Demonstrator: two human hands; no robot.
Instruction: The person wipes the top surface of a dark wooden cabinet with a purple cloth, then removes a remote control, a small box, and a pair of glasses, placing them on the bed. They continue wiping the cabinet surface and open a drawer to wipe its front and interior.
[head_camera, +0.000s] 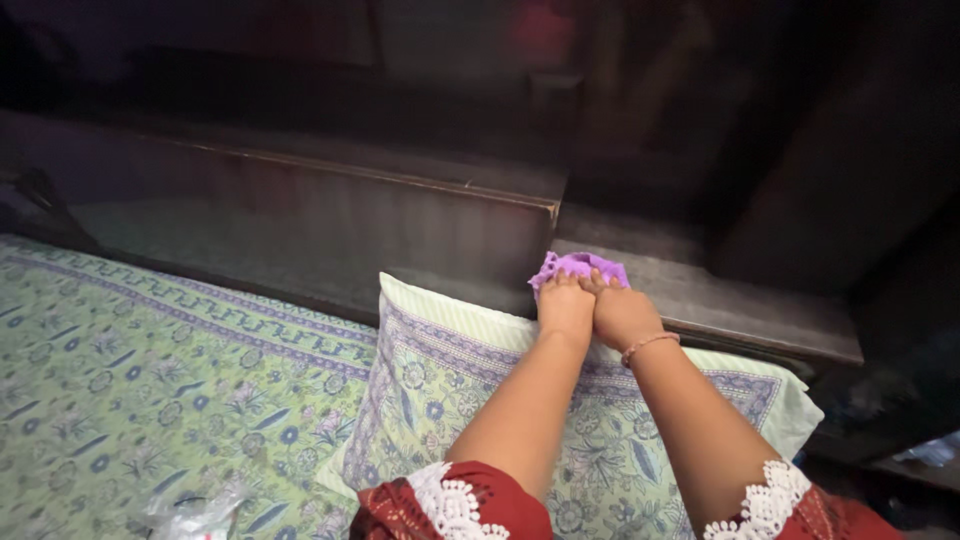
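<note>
Head view: left hand (566, 308) and right hand (622, 314), arms outstretched, press flat on purple cloth (578, 266).

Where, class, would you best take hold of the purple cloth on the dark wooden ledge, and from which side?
Probably the bunched far edge of the purple cloth, from above. Both the left hand and the right hand press its near part flat on the wooden ledge behind the pillow, so only that crumpled edge stands free.

Purple cloth (578, 268); green-blue floral pillow (450, 390) and bedsheet (130, 390); dark brown headboard (330, 215); red white-laced sleeves (455, 505).
</note>
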